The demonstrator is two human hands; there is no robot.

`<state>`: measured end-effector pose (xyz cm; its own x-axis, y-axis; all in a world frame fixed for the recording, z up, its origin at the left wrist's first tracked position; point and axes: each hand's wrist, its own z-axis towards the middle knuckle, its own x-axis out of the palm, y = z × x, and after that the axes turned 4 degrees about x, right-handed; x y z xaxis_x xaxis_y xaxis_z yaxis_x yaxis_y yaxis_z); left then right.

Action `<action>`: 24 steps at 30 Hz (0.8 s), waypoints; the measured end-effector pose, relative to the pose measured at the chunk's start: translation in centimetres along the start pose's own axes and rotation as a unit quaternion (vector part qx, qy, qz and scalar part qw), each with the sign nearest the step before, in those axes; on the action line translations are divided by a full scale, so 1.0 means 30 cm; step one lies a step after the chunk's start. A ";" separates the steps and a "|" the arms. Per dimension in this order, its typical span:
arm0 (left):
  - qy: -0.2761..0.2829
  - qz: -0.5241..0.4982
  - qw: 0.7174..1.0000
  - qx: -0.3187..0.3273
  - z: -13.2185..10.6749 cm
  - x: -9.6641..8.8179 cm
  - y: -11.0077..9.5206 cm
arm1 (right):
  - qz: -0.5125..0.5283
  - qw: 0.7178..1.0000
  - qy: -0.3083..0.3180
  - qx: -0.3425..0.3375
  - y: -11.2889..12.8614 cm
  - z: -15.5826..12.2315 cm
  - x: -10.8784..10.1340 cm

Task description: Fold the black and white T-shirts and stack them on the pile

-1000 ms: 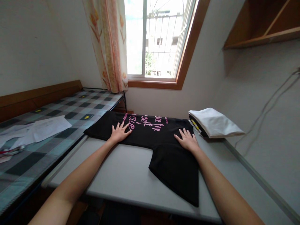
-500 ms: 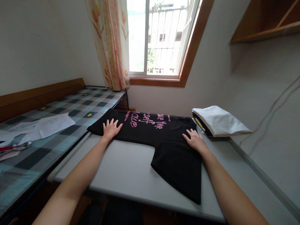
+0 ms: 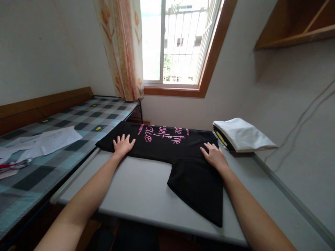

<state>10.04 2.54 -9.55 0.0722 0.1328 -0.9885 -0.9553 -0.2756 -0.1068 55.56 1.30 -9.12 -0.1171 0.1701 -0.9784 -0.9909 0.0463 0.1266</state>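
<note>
Daylight from a barred window [image 3: 180, 52] reaches a white-walled room, where a wooden shelf [image 3: 295, 40] with a dividing board hangs on the right wall; only its lower part shows, so its contents cannot be told. Each grip is spread wide and laid flat, fingers parted, pinching no cloth: the left hand [image 3: 123, 145] touches the black shirt [image 3: 159, 150] near its left end, the right hand [image 3: 214, 156] near its right end, above the sleeve. The shirt lies smooth on the pale counter [image 3: 138, 188], sleeve pointing toward the person, with pink lettering (cut off at the far edge) across it. Just beyond the right hand sits a folded white cloth [image 3: 244, 134] over darker ones. Papers [image 3: 59, 141] lie on the checked bed [image 3: 52, 174].
</note>
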 end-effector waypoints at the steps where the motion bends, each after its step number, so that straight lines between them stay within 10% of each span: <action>1: -0.003 0.001 1.000 0.006 -0.006 -0.003 -0.007 | 0.002 1.000 0.009 0.000 0.008 -0.003 0.000; 10: 0.004 -0.026 0.989 0.146 -0.076 0.000 -0.124 | -0.015 0.997 0.070 0.002 0.012 -0.001 0.018; 24: 0.002 -0.029 0.987 0.160 -0.082 0.015 -0.135 | -0.021 0.998 0.055 -0.005 0.009 -0.002 0.026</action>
<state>14.65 1.37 -9.82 0.1297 0.1357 -0.9822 -0.9911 0.0481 -0.1242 55.20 1.39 -9.85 -0.0825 0.0596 -0.9948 -0.9955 0.0419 0.0850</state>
